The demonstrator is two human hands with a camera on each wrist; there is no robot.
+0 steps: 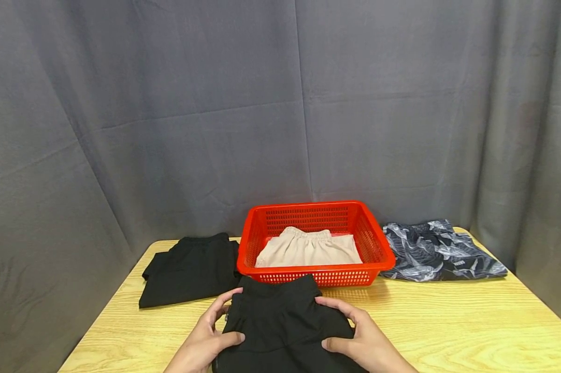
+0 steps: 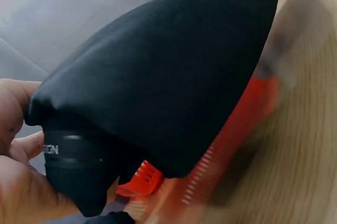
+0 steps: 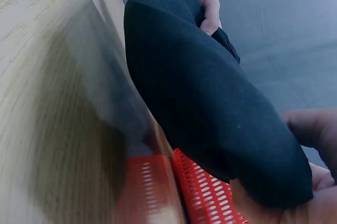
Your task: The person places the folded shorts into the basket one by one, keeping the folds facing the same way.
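Black shorts [image 1: 285, 324], soft and light, are sagging between the left hand [image 1: 210, 339] and right hand [image 1: 361, 339], both gripping the folded edges.

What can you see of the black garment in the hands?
The black garment is plain, matte, soft cloth, folded, with a banded edge facing the red basket; the left wrist view shows pale, unreadable lettering on that band. It sits at the near table edge. The left hand and right hand grip its sides, thumbs on top.
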